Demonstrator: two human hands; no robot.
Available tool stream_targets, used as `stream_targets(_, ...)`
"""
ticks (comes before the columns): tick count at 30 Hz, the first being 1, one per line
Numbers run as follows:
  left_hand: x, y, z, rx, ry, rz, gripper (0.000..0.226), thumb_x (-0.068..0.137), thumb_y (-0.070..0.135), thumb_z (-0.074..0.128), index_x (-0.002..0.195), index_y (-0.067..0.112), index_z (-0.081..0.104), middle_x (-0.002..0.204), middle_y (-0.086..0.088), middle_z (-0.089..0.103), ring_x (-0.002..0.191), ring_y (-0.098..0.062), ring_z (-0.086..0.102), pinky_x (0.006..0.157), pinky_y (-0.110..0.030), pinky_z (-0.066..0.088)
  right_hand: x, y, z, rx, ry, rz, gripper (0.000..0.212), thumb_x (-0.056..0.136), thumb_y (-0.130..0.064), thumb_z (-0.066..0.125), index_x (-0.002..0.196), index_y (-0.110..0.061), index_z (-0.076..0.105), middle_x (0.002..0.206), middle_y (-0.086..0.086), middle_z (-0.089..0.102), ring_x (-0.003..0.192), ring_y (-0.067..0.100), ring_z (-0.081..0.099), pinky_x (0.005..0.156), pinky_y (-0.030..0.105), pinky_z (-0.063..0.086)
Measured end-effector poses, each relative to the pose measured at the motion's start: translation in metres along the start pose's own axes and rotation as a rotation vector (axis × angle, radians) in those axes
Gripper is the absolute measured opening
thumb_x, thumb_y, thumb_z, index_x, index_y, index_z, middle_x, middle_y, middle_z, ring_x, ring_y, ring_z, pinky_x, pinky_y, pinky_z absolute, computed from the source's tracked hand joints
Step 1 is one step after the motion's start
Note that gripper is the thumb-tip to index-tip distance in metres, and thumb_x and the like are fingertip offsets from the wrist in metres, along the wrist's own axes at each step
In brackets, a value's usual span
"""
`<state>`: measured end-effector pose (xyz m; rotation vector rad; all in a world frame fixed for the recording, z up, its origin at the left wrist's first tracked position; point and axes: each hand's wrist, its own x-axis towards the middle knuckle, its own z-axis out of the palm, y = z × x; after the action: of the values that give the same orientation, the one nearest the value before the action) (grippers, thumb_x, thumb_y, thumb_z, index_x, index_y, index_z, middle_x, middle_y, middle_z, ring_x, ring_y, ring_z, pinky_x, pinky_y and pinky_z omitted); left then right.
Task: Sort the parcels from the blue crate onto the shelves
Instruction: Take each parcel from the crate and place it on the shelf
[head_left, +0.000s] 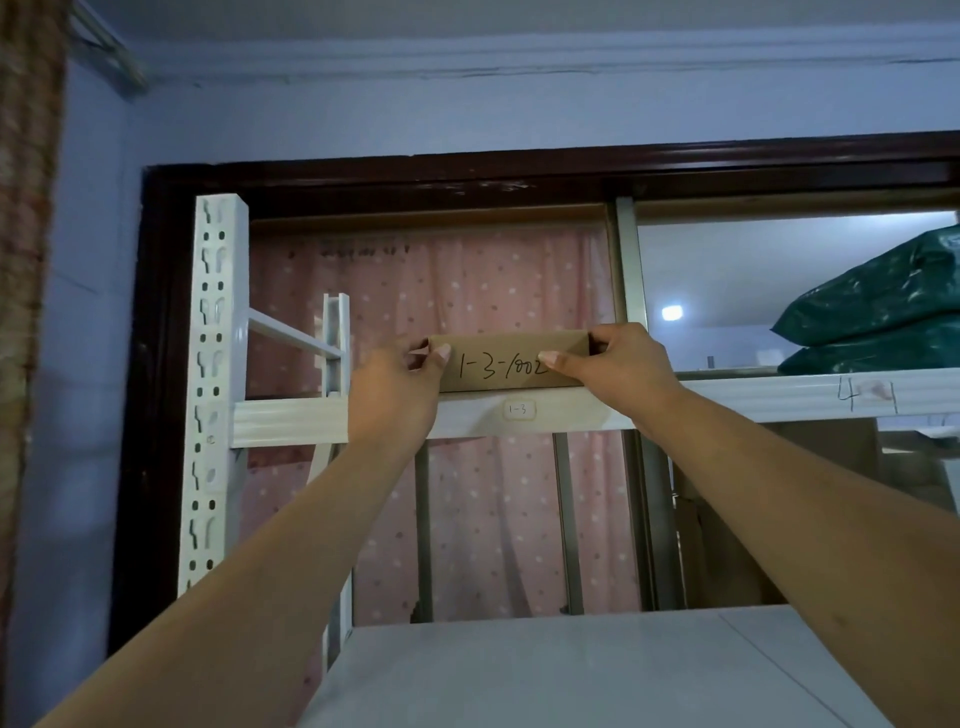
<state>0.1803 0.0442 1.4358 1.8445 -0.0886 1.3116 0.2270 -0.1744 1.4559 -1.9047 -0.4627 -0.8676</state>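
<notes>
A flat brown cardboard parcel (506, 361) with "1-3-1002" handwritten on its front rests on the upper white shelf (291, 422), directly above a small label (519, 410) reading "1-3". My left hand (397, 392) grips the parcel's left end, thumb on its front. My right hand (618, 371) holds the right end in the same way. Both arms reach up from below. The blue crate is out of view.
Two dark green plastic mailer bags (878, 322) lie stacked on the same shelf at the far right, above a handwritten "4". A white perforated upright (210, 395) stands at the left. A lower grey shelf board (597, 670) lies beneath my arms. A pink dotted curtain hangs behind.
</notes>
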Motion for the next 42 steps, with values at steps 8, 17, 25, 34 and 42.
stream_targets(8,0.011,-0.003,0.007,0.133,-0.091,0.005,0.035,0.108,0.038,0.051,0.123,0.017,0.075,0.092,-0.003,0.065,0.097,-0.036,0.068,0.079,-0.033,0.049,0.005,0.001,0.0,0.073,0.034,0.096,0.028,0.1,-0.037,0.072,0.111,-0.012,0.077,0.107,0.002,0.07,0.093,0.018,0.066,0.08,0.028,0.049)
stream_targets(17,0.022,0.002,0.001,-0.034,-0.126,-0.225,0.064,0.111,0.053,0.026,0.118,0.009,0.073,0.116,-0.017,0.073,0.112,-0.036,0.065,0.097,-0.042,0.045,0.009,-0.007,0.002,0.162,0.054,0.212,0.041,0.108,-0.052,0.053,0.085,-0.018,0.057,0.123,0.008,0.065,0.114,0.028,0.06,0.097,0.036,0.042)
stream_targets(25,0.005,0.011,0.0,-0.03,-0.053,-0.183,0.055,0.111,0.051,0.031,0.121,0.01,0.067,0.113,-0.008,0.066,0.103,-0.029,0.06,0.086,-0.034,0.038,0.005,-0.005,0.0,0.183,0.08,0.204,0.041,0.107,-0.049,0.056,0.111,-0.01,0.069,0.122,0.007,0.072,0.112,0.026,0.067,0.097,0.036,0.045)
stream_targets(34,-0.095,0.024,-0.021,-0.341,-0.005,0.001,0.013,0.105,0.04,0.058,0.108,0.036,0.07,0.103,0.02,0.074,0.099,-0.006,0.069,0.076,-0.014,0.052,-0.114,-0.025,-0.003,0.329,0.056,-0.056,0.007,0.101,-0.031,0.072,0.094,-0.031,0.07,0.099,-0.007,0.075,0.096,0.012,0.071,0.084,0.024,0.059)
stream_targets(42,-0.155,0.016,-0.035,-0.453,-0.083,-0.039,0.016,0.104,0.026,0.06,0.1,0.026,0.075,0.093,0.01,0.078,0.086,-0.002,0.073,0.076,-0.018,0.059,-0.182,-0.021,0.003,0.476,-0.072,0.033,0.007,0.099,-0.023,0.074,0.093,-0.025,0.077,0.087,-0.001,0.078,0.085,0.012,0.074,0.086,0.03,0.065)
